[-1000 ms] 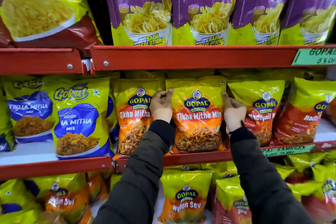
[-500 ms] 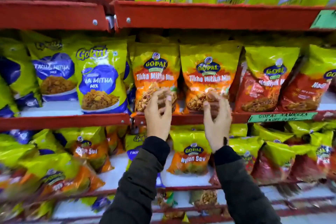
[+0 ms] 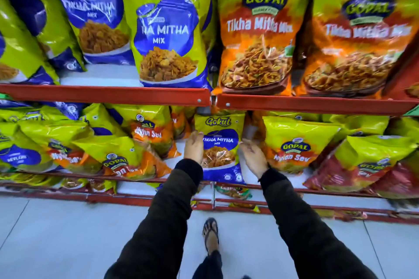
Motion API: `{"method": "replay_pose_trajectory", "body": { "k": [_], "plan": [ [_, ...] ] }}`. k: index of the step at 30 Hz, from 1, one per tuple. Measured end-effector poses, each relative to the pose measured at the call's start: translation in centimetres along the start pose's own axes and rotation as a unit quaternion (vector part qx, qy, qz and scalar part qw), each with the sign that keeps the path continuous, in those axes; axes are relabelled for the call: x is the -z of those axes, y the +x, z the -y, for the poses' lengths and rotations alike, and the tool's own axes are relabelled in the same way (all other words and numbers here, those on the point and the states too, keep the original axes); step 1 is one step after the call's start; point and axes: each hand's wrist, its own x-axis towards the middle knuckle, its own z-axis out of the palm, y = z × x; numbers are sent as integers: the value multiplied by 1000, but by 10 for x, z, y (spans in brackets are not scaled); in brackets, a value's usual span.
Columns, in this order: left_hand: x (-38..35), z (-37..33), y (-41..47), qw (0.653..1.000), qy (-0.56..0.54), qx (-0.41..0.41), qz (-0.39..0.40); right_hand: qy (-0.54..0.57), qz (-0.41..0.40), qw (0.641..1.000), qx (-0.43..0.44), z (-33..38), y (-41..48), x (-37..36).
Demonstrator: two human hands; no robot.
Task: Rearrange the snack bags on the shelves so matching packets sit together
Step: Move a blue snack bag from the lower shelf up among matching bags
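A small yellow-and-blue Gokul Tikha Mitha Mix bag (image 3: pixel 221 142) stands upright on the lower shelf among orange Gopal Nylon Sev bags (image 3: pixel 292 145). My left hand (image 3: pixel 193 147) lies flat against its left edge with fingers extended. My right hand (image 3: pixel 254 156) is open beside its right edge, palm facing the bag and slightly blurred. On the shelf above, large Gokul Tikha Mitha bags (image 3: pixel 167 29) stand on the left and orange Gopal Tikha Mitha Mix bags (image 3: pixel 258 36) on the right.
Red shelf lips (image 3: pixel 102 94) run across the view at each level. More Nylon Sev bags (image 3: pixel 147 133) lean in a heap at lower left, and red bags (image 3: pixel 353 174) lie at lower right. Pale floor tiles (image 3: pixel 68 233) and my sandalled foot (image 3: pixel 210 233) show below.
My view has tilted down one shelf. Both hands left the Gopal Tikha Mitha Mix bags and dropped to either side of the small Gokul bag on the lower shelf.
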Motion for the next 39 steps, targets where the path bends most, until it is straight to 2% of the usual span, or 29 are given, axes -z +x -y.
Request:
{"method": "replay_pose_trajectory", "body": {
  "k": [3,7,14,18,25,29,35,39],
  "plan": [
    [1,11,29,994,-17,91,50,-24,39,995,-91,-9,28,-14],
    [-9,23,40,980,-37,160,110,15,16,991,-134,-14,41,-29],
    [-16,25,19,985,-17,131,111,28,-8,991,-128,-3,19,-30],
    [-6,30,-12,990,-40,98,95,28,-13,996,-85,-5,-22,-21],
    [41,31,-86,996,-67,16,61,99,-32,994,22,8,-116,-35],
    [80,47,-90,991,-137,-7,0,108,-11,989,98,27,-156,-54],
    [157,-24,-152,974,-174,-102,-99,124,77,971,191,91,-188,-98],
    [192,-66,-151,952,-208,-188,-123,134,82,951,265,144,-199,-113]
  ]
}}
